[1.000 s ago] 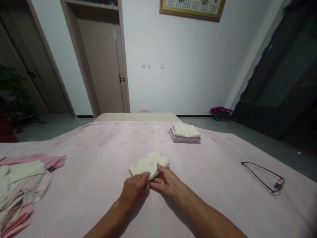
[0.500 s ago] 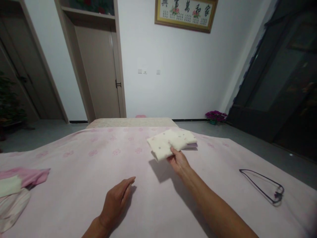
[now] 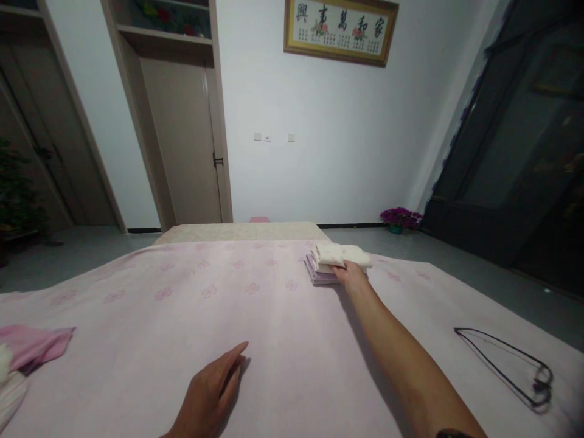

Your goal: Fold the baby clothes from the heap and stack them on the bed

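Head view: your right hand [image 3: 349, 272] is at the near edge of the folded cream cloth [image 3: 342, 255], which lies atop the purple stack [image 3: 319, 277] far across the bed [image 3: 274, 316]. Gripping vs. resting: can't tell. Left hand [image 3: 210, 389] lies flat, fingers spread. Cloth prob. light, soft, floppy; pinch thru all layers at the folded edge.
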`<control>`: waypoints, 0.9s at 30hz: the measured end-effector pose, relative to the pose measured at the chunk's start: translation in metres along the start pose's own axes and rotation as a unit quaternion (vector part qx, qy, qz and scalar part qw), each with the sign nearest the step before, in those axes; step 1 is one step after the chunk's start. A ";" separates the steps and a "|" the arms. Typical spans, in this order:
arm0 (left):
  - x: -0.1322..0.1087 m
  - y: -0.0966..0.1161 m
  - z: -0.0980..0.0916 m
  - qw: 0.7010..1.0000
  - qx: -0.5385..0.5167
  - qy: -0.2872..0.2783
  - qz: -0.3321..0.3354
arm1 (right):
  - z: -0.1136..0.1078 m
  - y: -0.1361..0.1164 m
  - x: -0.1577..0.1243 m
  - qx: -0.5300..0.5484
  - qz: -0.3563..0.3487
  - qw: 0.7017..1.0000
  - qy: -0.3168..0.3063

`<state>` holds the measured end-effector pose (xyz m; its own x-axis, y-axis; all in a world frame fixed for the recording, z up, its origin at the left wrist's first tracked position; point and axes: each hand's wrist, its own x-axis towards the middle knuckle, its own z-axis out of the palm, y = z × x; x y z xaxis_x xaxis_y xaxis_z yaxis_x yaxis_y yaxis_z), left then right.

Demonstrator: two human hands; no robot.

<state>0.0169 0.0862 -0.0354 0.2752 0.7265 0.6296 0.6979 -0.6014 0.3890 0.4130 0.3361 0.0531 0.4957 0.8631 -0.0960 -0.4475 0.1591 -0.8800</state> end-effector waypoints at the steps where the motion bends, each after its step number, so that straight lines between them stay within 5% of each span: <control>1: 0.001 0.000 0.000 1.000 0.001 0.002 0.002 | 0.001 0.001 0.003 0.019 0.018 1.000 0.012; 13: 0.001 0.000 -0.001 1.000 0.004 -0.006 0.002 | 0.002 0.007 -0.001 0.050 0.086 0.994 0.053; 21: 0.000 -0.002 0.000 1.000 0.009 -0.014 0.010 | -0.003 0.035 -0.067 -0.018 0.043 0.999 -0.021; 24: 0.001 0.000 -0.001 1.000 0.005 -0.017 0.010 | 0.007 0.015 -0.071 -0.083 -0.082 0.992 -0.051; 25: 0.002 0.001 -0.001 1.000 0.005 -0.016 0.010 | 0.011 0.004 -0.067 -0.164 -0.179 0.968 -0.057; 27: 0.003 0.002 -0.002 1.000 0.006 -0.016 0.011 | 0.020 -0.015 -0.055 -0.386 -0.321 0.861 -0.086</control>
<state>0.0178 0.0866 -0.0317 0.3118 0.7234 0.6160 0.6991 -0.6138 0.3669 0.3783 0.2959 0.0808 0.3091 0.7852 0.5366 0.5377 0.3211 -0.7796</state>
